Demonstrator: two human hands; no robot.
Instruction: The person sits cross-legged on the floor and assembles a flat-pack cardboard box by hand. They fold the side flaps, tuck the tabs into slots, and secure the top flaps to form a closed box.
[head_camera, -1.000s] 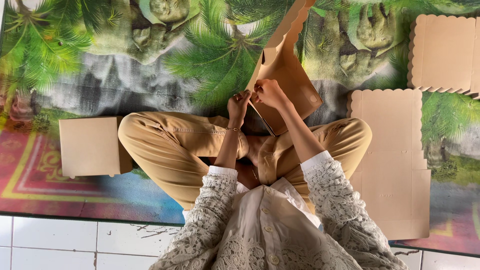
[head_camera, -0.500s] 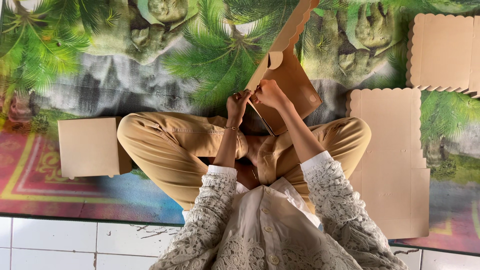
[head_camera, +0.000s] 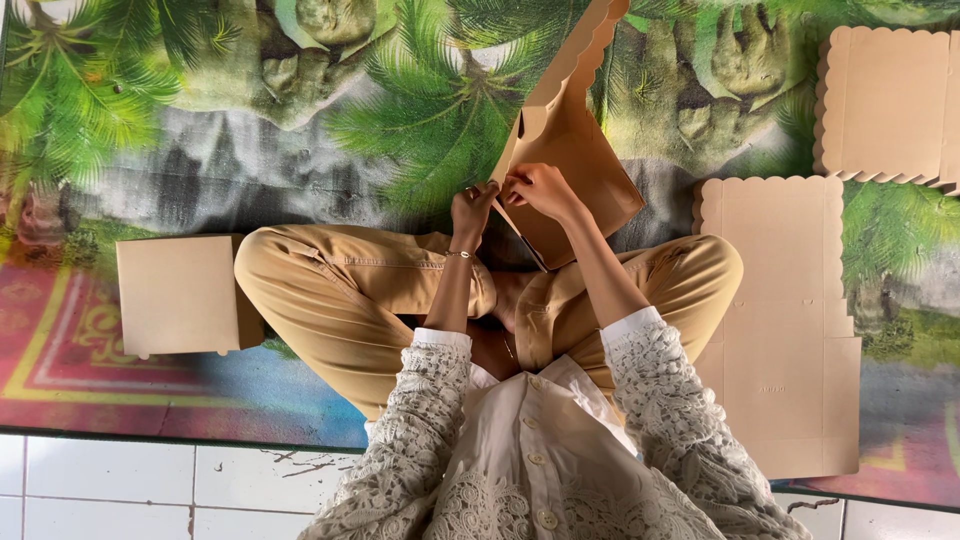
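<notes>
both hands meet on one half-folded cardboard box (head_camera: 575, 190), which stands tilted above the person's crossed legs, near the middle of the scene. its long axis runs from the low corner by the knees up and to the right, ending in a scalloped flap (head_camera: 585, 55) at the far top edge. the left hand (head_camera: 473, 208) pinches the box's left edge with fingers pressed together, and the right hand (head_camera: 537, 188) presses its fingertips closed on that same edge just beside it, so the two hands touch or nearly touch; the bulk of the box lies to the right of and beyond the grip, which puts the right hand slightly nearer the box's body. farther out, a closed tan box (head_camera: 180, 295) sits on the left beside the knee, a flat unfolded blank (head_camera: 775, 300) with a scalloped top lies on the right touching the other knee, and another flat blank (head_camera: 890, 100) lies at the far right. all rest on a palm-printed mat (head_camera: 200, 130), with white floor tiles (head_camera: 150, 490) at the near edge.
</notes>
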